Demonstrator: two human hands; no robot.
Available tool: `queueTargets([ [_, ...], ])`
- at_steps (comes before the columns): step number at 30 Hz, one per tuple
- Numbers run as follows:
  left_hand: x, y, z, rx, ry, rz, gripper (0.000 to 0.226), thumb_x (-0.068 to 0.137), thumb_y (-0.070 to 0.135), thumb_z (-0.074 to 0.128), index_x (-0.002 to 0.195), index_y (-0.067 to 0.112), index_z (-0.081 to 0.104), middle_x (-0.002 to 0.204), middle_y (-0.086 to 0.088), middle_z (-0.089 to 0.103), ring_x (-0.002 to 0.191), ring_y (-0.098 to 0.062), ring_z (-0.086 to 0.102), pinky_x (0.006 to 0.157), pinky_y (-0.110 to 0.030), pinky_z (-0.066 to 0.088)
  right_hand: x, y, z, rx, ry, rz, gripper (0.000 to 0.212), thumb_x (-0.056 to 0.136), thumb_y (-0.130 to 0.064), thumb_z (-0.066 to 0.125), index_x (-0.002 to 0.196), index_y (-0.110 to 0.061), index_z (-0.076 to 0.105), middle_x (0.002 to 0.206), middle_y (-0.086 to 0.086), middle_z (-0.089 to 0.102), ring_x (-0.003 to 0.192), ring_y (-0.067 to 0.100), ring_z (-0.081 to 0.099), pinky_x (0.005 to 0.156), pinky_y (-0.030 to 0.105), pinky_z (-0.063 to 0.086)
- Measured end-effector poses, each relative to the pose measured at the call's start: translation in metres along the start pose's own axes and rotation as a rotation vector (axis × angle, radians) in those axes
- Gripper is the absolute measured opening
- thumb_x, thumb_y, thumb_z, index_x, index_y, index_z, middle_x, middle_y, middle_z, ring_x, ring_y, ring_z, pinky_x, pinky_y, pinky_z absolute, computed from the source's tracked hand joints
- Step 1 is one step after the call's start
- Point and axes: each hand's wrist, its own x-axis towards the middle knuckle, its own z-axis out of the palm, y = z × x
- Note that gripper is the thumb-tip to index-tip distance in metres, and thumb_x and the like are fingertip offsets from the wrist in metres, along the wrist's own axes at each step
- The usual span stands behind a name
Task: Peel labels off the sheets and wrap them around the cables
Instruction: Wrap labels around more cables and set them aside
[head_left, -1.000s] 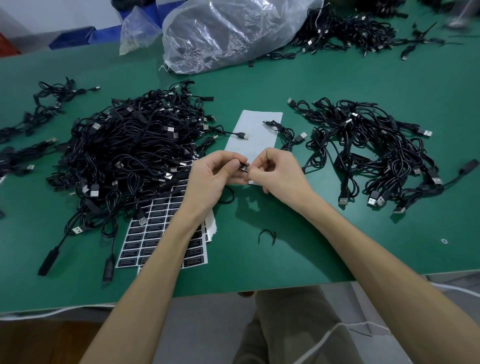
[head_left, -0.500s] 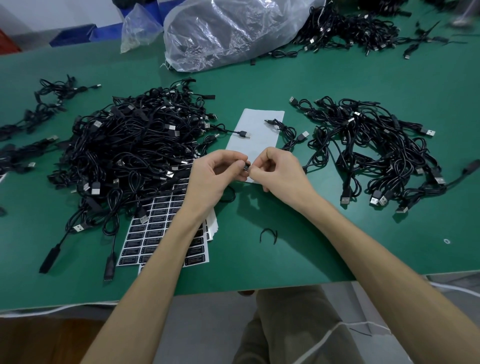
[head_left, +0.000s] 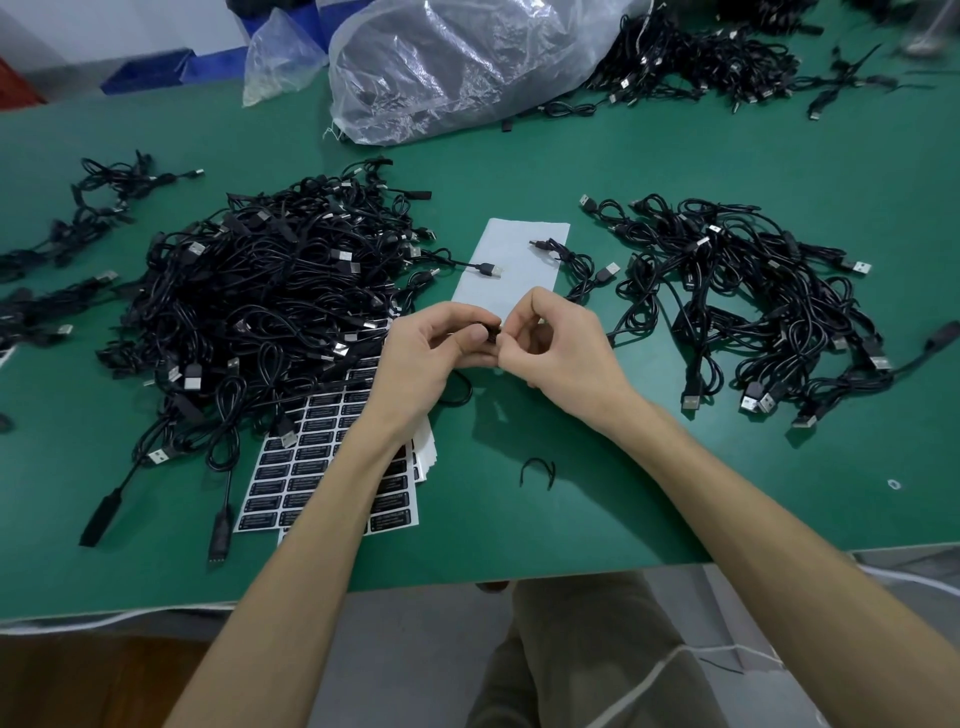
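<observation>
**A:** What has changed since a second ago?

**B:** Very little. The left hand (head_left: 431, 353) and right hand (head_left: 561, 358) stay pressed together at the same spot above the green table (head_left: 675, 493). The fingertips have drawn a bit tighter, so less of the black piece between them shows.

**A:** What do they hold?

**B:** Both pinch a thin black cable (head_left: 488, 332) between thumb and curled fingers, knuckle to knuckle. The cable drops in a loop under the left palm. The fingers cover the pinched spot, so I cannot tell whether a label is on it.

**A:** Where are the labels?

**B:** The sheet of black rectangular labels (head_left: 322, 467) lies flat under the left forearm, which hides its middle. Its far end is buried under the big heap of black USB cables (head_left: 260, 291) on the left.

**A:** And around the hands?

**B:** Just behind them lies a white blank paper sheet (head_left: 519, 260), and the hands cover its near end. A silver-tipped USB plug (head_left: 491, 270) rests on it. To the right is a looser heap of black USB cables (head_left: 727, 291), with one strand reaching onto the white sheet's edge. Near the right forearm a short curved black tie (head_left: 537, 470) lies alone on the table. At the far edge sits a crumpled clear plastic bag (head_left: 467, 67), with more black cables beside it.
</observation>
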Motion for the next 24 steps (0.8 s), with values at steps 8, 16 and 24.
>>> queueTargets([
  [8,-0.0002,0.0,-0.0028,-0.077,-0.022,-0.01,0.012,0.097,-0.002,0.064,0.107,-0.005,0.071,0.092,-0.014,0.077,0.085,-0.027,0.077,0.079,-0.03,0.062,0.0006,-0.0015,-0.0021,0.066,0.01,0.017,0.014,0.087,-0.009,0.071,0.08,-0.017,0.061,0.061,-0.01,0.057,0.055,0.01,0.051,0.058,0.026,0.046],
  [16,-0.0017,0.0019,-0.0021,-0.137,-0.018,-0.011,0.02,0.085,0.013,0.073,0.102,0.001,0.075,0.091,-0.016,0.078,0.084,-0.03,0.077,0.078,-0.032,0.063,0.0013,-0.0036,-0.0041,0.168,0.008,0.055,0.018,0.087,-0.01,0.069,0.076,-0.021,0.06,0.059,-0.009,0.057,0.054,0.013,0.05,0.056,0.028,0.044],
  [24,-0.0009,0.0,-0.0023,-0.15,-0.004,0.005,0.012,0.09,0.005,0.072,0.101,0.002,0.076,0.089,-0.016,0.078,0.082,-0.028,0.078,0.074,-0.027,0.063,0.0022,-0.0014,-0.0024,0.188,0.021,0.058,0.01,0.081,-0.02,0.067,0.075,-0.021,0.06,0.058,-0.01,0.057,0.049,0.011,0.049,0.053,0.024,0.042],
])
